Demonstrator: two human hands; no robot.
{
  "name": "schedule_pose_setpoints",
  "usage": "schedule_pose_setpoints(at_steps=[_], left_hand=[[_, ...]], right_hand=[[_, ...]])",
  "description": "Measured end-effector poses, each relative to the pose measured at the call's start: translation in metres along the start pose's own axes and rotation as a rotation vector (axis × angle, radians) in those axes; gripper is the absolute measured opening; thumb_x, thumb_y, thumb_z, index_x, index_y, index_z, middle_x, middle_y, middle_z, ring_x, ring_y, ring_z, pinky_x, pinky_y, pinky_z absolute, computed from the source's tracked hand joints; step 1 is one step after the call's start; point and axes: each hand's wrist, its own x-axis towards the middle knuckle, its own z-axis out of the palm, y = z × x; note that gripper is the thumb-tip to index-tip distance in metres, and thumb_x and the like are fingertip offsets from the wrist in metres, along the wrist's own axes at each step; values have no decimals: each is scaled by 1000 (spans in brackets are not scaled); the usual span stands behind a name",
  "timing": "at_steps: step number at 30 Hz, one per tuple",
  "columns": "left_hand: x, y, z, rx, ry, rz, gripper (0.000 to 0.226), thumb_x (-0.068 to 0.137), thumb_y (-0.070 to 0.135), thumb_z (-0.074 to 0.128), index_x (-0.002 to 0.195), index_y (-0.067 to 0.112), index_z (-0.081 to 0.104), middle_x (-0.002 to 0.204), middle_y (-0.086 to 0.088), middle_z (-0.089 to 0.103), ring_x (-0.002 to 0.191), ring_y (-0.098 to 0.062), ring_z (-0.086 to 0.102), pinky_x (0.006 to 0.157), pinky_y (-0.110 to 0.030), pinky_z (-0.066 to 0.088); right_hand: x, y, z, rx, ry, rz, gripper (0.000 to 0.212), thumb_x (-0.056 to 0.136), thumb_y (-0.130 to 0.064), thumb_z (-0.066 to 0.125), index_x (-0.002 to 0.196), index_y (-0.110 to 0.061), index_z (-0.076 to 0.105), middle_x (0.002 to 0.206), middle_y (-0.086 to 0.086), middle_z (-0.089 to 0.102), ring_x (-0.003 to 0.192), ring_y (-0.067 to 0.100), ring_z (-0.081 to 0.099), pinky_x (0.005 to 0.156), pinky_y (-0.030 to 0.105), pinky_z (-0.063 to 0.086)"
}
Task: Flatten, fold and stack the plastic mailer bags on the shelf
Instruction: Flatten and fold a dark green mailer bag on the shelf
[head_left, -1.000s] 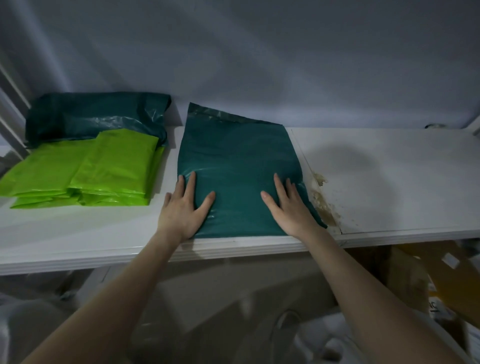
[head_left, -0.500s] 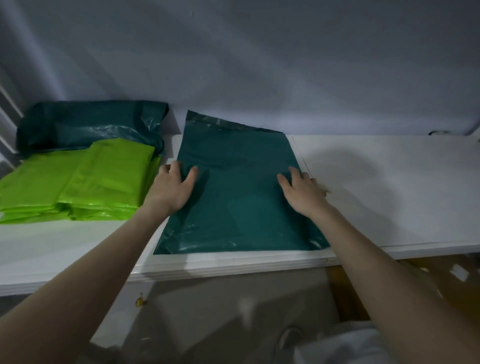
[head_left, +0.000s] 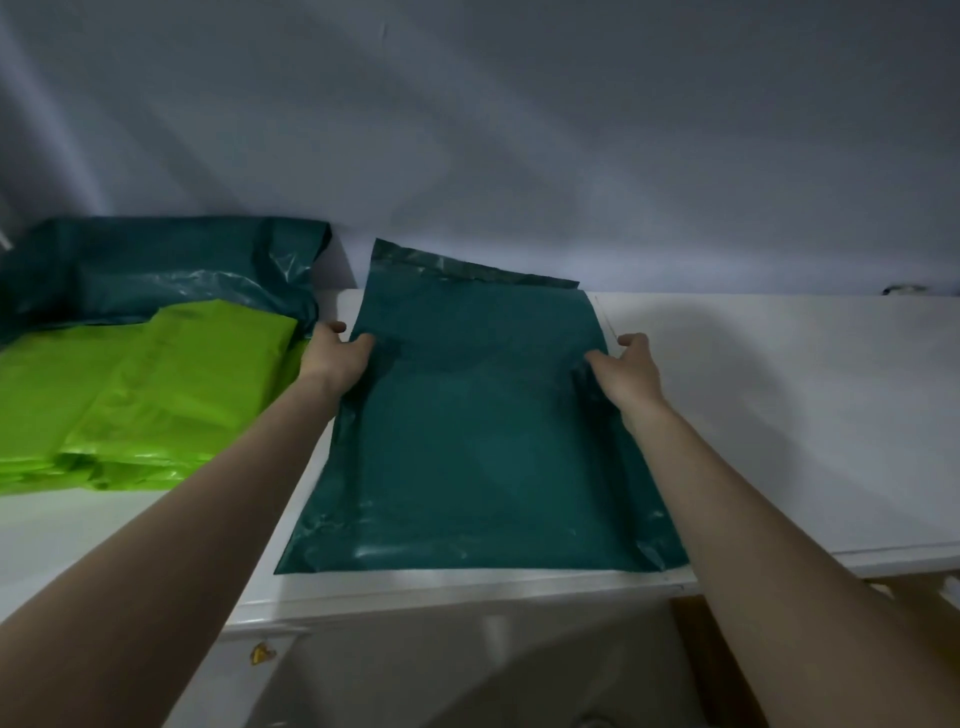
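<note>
1. A dark green mailer bag (head_left: 478, 441) lies flat on the white shelf (head_left: 779, 395), its far flap leaning up against the wall
2. The left hand (head_left: 340, 353) pinches the bag's left edge
3. The right hand (head_left: 626, 371) pinches its right edge
4. Folded lime green bags (head_left: 156, 395) lie stacked at left, in front of a crumpled dark green bag (head_left: 156, 270)

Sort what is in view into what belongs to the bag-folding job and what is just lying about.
Belongs to the job:
- dark green mailer, flat on the shelf
- left hand and right hand, each gripping a side edge of it
- folded lime green bags
- crumpled dark green bags behind them

Lying about:
- small object at the wall, too dim to identify
</note>
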Motion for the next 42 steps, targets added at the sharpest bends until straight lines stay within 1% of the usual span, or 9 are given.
schedule_pose_setpoints(at_steps=[4,6,10,13,18,22,28,33,42], left_hand=[[11,2,2,-101,56,-8,51,89,22,58,134,3,44,130,-14,54,115,-31,53,99,-36,44],[16,4,2,-172,52,-21,49,87,25,60,129,1,51,122,-13,59,108,-30,58,94,-36,48],[20,10,1,-118,49,14,21,85,25,62,93,6,62,102,-15,66,95,-32,64,89,-40,53],[19,7,-3,85,48,49,23,86,21,59,99,3,65,101,-16,65,90,-30,61,88,-37,52],[4,-3,-13,593,-14,84,40,83,26,62,113,1,56,111,-17,61,95,-32,58,78,-36,49],[-6,4,-7,914,-11,174,71,79,24,65,135,6,26,137,-20,29,119,-39,42,88,-42,43],[0,19,30,848,-138,652,58,95,34,41,146,12,24,155,-9,17,141,-29,19,116,-43,19],[8,3,57,1061,-364,526,62,97,51,20,151,24,1,158,1,-8,146,-19,-5,117,-43,0],[-27,-4,46,1001,-225,600,49,91,46,36,135,25,38,141,1,37,130,-24,32,103,-42,27]], right_hand=[[13,-7,0,32,64,54,44,88,-19,55,128,-5,42,113,9,51,97,26,51,78,31,46],[18,-11,-1,31,98,66,8,85,-17,55,86,-10,52,83,3,49,82,26,53,59,30,45],[29,-14,-2,-5,97,45,14,81,-2,51,73,4,62,74,13,61,71,25,56,56,28,44],[30,-13,-3,-103,78,61,29,79,0,48,53,-11,39,58,5,44,55,21,43,50,24,34],[21,1,-5,-355,-39,104,8,75,-13,56,79,-7,51,83,9,57,71,25,55,50,22,36],[14,-1,-6,-647,-65,87,52,77,-23,59,124,-8,41,122,13,50,108,31,51,77,33,45],[11,-20,28,-747,-57,-474,57,90,-26,49,141,-10,29,146,11,29,134,30,25,103,42,35],[13,-31,73,-787,-229,-654,63,96,-33,41,150,-15,13,159,5,7,146,23,6,117,50,12],[20,-22,103,-847,-317,-636,58,100,-39,27,151,-17,7,159,0,1,146,17,0,116,53,1]])
